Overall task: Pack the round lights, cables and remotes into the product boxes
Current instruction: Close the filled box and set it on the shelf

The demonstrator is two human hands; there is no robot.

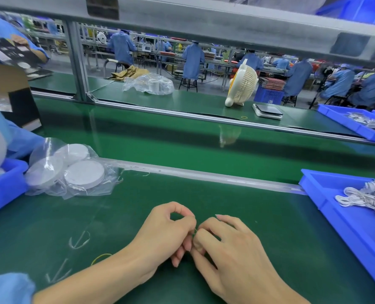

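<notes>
Fingertips of the left hand (166,233) and right hand (228,249) are pinched together on a thin yellow rubber band (195,231), right of the bagged round lights (72,170).

Bright, even overhead light; glossy belt (182,141) glare, edges curved and blurred.

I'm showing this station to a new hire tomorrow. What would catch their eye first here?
Probably the two hands, left hand and right hand, meeting at the near centre of the green mat and pinching something thin and yellowish, too small to name. Next, the bagged round lights at the left, and the blue tray of white cables at the right.
</notes>
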